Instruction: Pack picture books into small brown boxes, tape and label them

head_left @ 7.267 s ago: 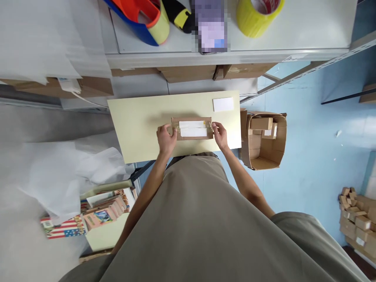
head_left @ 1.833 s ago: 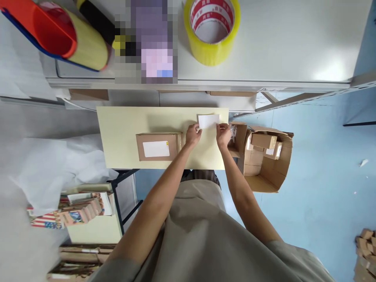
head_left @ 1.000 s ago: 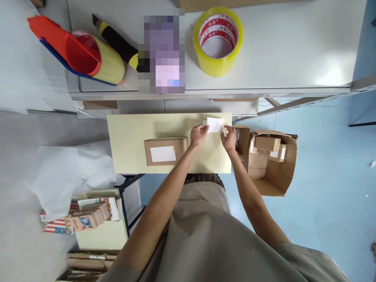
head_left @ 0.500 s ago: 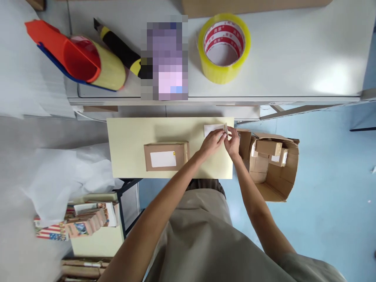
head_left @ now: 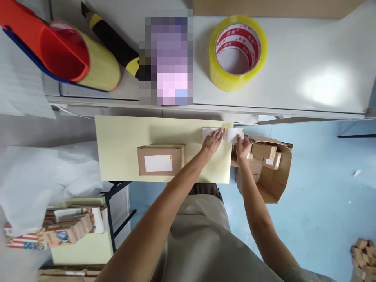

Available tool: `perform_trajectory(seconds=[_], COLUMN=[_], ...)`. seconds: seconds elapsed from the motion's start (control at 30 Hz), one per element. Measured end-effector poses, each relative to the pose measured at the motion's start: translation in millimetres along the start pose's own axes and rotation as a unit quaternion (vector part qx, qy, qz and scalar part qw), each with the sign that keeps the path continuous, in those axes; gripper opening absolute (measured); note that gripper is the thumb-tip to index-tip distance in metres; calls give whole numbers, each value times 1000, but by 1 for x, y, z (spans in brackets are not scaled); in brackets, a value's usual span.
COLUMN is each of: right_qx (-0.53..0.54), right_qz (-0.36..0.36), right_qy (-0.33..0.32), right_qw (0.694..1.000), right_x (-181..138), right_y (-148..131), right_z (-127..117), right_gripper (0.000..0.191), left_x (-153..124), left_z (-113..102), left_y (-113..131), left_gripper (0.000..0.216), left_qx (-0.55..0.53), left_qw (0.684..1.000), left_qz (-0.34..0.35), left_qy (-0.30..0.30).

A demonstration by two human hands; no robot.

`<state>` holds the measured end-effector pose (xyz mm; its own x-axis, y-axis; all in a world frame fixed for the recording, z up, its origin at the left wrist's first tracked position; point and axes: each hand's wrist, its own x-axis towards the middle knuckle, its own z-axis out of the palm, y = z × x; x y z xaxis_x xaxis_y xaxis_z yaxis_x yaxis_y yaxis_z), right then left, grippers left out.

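A small cream table (head_left: 123, 137) carries a brown cardboard box (head_left: 161, 159) with a white label on top, left of centre. At the table's far right corner lies a white label sheet (head_left: 209, 132). My left hand (head_left: 212, 141) presses on that sheet, fingers stretched forward. My right hand (head_left: 242, 146) pinches a white label (head_left: 233, 134) with small yellow marks at its corners, pulled out to the right past the table's edge.
An open carton (head_left: 279, 172) of small boxes stands on the blue floor right of the table. A grey shelf (head_left: 293, 78) above holds a yellow tape roll (head_left: 237, 53), a red tape dispenser (head_left: 61, 51) and a black-yellow knife (head_left: 117, 43). White foam sheets (head_left: 44, 176) lie left.
The labelled box was pushed left earlier. Both hands went to the white sheet at the far right corner; now the right hand has drawn a label off to the right.
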<state>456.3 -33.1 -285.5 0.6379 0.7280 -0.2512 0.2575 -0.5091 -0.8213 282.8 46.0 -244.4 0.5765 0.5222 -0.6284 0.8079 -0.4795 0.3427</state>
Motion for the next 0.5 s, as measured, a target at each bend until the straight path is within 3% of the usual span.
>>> perform_trajectory(seconds=[0.27, 0.5], right_qx=[-1, -8], right_qz=[27, 18], right_qy=[-29, -7], right_qw=[999, 1000], right_x=[1, 6], right_y=[-4, 6], right_z=[12, 9], right_gripper=[65, 68], left_x=[6, 14], left_z=[0, 4], left_y=[4, 2], left_gripper=[78, 75], left_qx=[-27, -20], left_qw=[999, 999], left_qz=[-1, 13], left_qy=[26, 37])
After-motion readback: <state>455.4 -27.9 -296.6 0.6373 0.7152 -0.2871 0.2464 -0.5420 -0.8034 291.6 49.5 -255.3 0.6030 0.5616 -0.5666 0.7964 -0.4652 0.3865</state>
